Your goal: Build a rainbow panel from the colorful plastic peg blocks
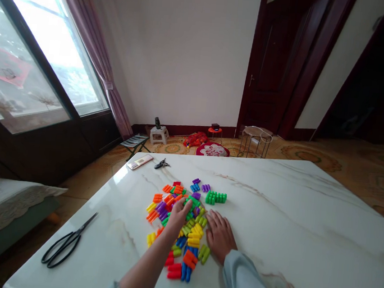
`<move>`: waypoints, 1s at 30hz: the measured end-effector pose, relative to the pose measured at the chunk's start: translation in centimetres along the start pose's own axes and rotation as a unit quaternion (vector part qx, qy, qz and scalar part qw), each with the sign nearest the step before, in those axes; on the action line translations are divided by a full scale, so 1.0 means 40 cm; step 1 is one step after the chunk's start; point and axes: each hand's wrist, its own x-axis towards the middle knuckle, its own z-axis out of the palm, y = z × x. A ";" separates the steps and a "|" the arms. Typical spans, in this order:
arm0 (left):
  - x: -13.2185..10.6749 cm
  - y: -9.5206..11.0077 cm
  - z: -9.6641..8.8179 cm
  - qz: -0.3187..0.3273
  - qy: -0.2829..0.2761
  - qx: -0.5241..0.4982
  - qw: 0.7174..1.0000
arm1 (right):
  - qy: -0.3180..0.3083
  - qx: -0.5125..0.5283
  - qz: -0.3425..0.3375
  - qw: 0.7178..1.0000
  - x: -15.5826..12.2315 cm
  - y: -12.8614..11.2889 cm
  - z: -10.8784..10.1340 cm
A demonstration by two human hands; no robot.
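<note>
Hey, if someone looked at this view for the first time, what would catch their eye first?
Probably the heap of brightly coloured pieces on the white table, with the left hand in among them and the right hand at the heap's right side. Next, perhaps, the black scissors lying near the table's left edge.

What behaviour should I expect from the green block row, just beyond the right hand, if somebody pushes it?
The green block row looks like shiny plastic, so probably stiff and light. The tabletop looks smooth, so the row may slide easily. Its long, low shape suggests little tipping.
</note>
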 end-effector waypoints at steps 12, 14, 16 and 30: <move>-0.201 -0.009 0.000 0.138 0.054 0.210 0.966 | 0.100 0.282 0.000 0.954 0.011 -0.068 -0.087; -0.213 -0.011 -0.004 0.160 0.039 0.256 0.953 | 0.125 0.314 -0.032 0.941 -0.006 -0.113 -0.109; -0.222 -0.016 -0.004 0.169 0.030 0.285 0.943 | 0.133 0.333 -0.032 0.933 -0.027 -0.147 -0.117; -0.225 -0.110 -0.015 0.197 0.137 0.237 0.941 | 0.221 0.289 0.116 0.924 -0.070 -0.034 -0.061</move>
